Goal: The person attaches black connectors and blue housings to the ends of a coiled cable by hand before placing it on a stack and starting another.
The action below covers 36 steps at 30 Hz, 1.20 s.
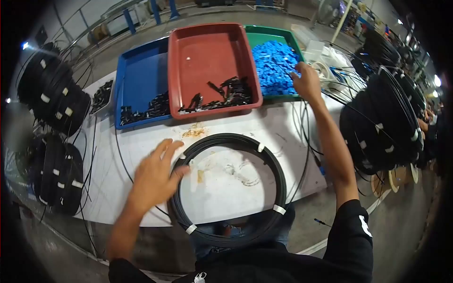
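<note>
**Coil flat at the bench's near edge**

The black cable coil (229,188) lies flat, its ring slightly overhanging the near edge, its long axis running left-right. The left hand (153,177), fingers spread, rests on its left rim. The right hand (306,82) reaches into the green tray (271,32) of blue clips (273,66); its fingertips are hidden, so its grasp is unclear.

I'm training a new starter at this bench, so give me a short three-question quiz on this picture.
1. True or false: the left hand rests on the black cable coil.
2. Which tray does the right hand reach into: A blue tray, B red tray, C green tray?
3. What colour are the small parts at the right hand?

Key: 1 true; 2 C; 3 blue.
</note>
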Motion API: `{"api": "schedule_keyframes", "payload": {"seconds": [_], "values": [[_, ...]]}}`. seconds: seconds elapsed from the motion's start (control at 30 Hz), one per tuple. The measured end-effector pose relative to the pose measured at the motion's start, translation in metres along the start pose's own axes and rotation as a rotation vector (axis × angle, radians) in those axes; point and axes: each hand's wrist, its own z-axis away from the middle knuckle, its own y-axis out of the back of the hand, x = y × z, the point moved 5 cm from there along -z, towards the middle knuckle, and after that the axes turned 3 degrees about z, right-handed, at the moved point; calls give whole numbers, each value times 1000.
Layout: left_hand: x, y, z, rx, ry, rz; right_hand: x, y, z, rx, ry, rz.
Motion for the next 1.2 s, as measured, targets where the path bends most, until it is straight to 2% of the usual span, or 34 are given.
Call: {"api": "schedule_keyframes", "payload": {"seconds": [0.07, 0.1, 0.13, 0.2, 0.27, 0.4, 0.43, 0.5, 0.53, 0.6, 0.7, 0.77, 0.83, 0.9, 0.97, 1.0, 1.07, 1.1, 1.13, 1.2], "values": [[-29, 22, -20, 18, 148, -76, 29, -29, -15, -113, -139, 113], [-40, 39, -37, -54, 332, -113, 21, -26, -15, -173, -207, 178], [-57, 52, -49, 23, 384, -188, 25, -35, -17, -198, -189, 216], [-89, 70, -72, 116, 369, -247, 33, -44, -20, -201, -197, 184], [-121, 74, -92, 193, 271, -190, 35, -50, -25, -216, -211, 160], [-153, 61, -115, 143, 228, -134, 30, -50, -38, -127, -132, 134], [-156, 57, -118, 157, 224, -132, 30, -48, -41, -143, -303, -25], [-165, 51, -122, 165, 219, -124, 17, -35, -50, -190, -392, -250], [-172, 46, -124, 110, 230, -112, 9, -33, -53, -194, -398, -245], [-179, 35, -127, 46, 232, -99, -26, -15, -64, 75, 22, -281], [-181, 25, -127, 57, 240, -72, -94, 9, -51, 98, -4, -414], [-176, 25, -128, 168, 160, 15, -139, 19, -29, 111, 177, -425], [-170, 24, -130, 157, 128, -31, -165, 10, -11, 59, 285, -520], [-170, 22, -133, 168, 147, -113, -184, 1, 11, -27, 300, -558], [-166, 23, -133, 205, 123, -120, -205, -1, 27, 28, 588, -546], [-164, 23, -132, 232, 108, -117, -215, -2, 38, -15, 608, -567], [-168, 18, -132, 279, 42, -146, -220, -13, 54, -242, 513, -761], [-165, 19, -131, 320, -11, -168, -223, -13, 61, -183, 581, -714], [-165, 17, -131, 330, 32, -153, -225, -14, 67, -214, 596, -701], [-167, 13, -131, 361, -15, -144, -227, -16, 76, -241, 640, -687]]}}
